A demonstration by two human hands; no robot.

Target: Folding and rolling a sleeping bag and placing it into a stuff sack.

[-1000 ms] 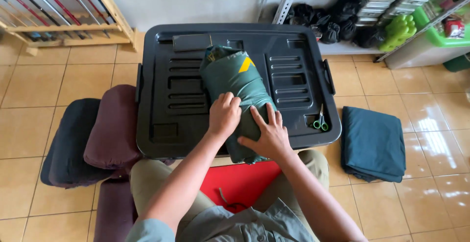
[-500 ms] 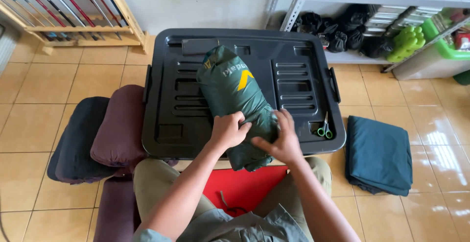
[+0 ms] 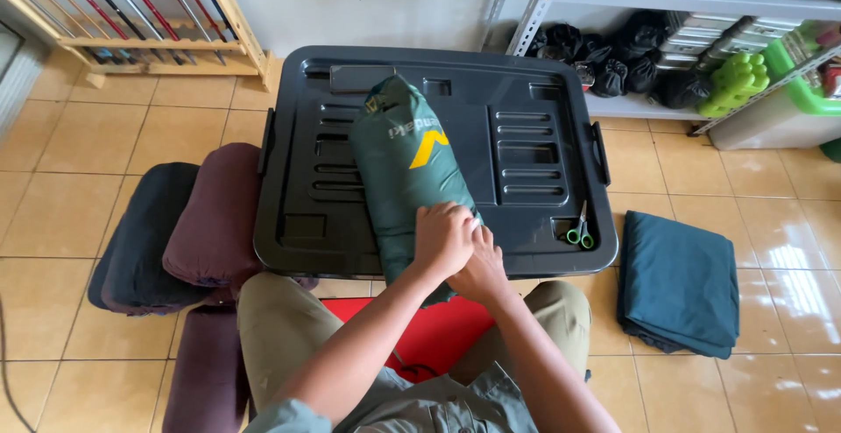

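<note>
floor: tan tiles [image 3: 53, 153], glossy, everything sits on it
shelving: metal rack [image 3: 534, 4] at top right, dark bags and grey cases on its lower level, green plastic items at far right
wooden rack: slatted frame [image 3: 158, 43] at top left, long thin rods leaning in it
bin lid: big black ribbed plastic lid [image 3: 534, 91], centre of view, flat, on a bin; side handles visible
stuff sack: green cylindrical bag [image 3: 407, 175] with yellow chevron mark, lying lengthwise on the lid, left of its middle, far end toward the wall, near end hanging over the lid's front edge by the person's lap
rolled pads: maroon roll [image 3: 215, 218] touching lid's left edge, dark navy roll [image 3: 140, 236] just left of it, another maroon roll [image 3: 201, 372] nearer the person
folded cloth: dark teal stack [image 3: 679, 280] on floor right of the lid, apart from it
red fabric: red sheet [image 3: 438, 332] between the knees, under the sack's near end
left hand: left hand [image 3: 442, 239] closed, knuckles up, pressing on the sack's near end, gripping the fabric
right hand: right hand [image 3: 480, 271] tucked under and beside the left, touching it, clamped on the same end of the sack; fingers mostly hidden
scissors: green-handled pair [image 3: 580, 232] on the lid's front right corner, well clear of both hands
</note>
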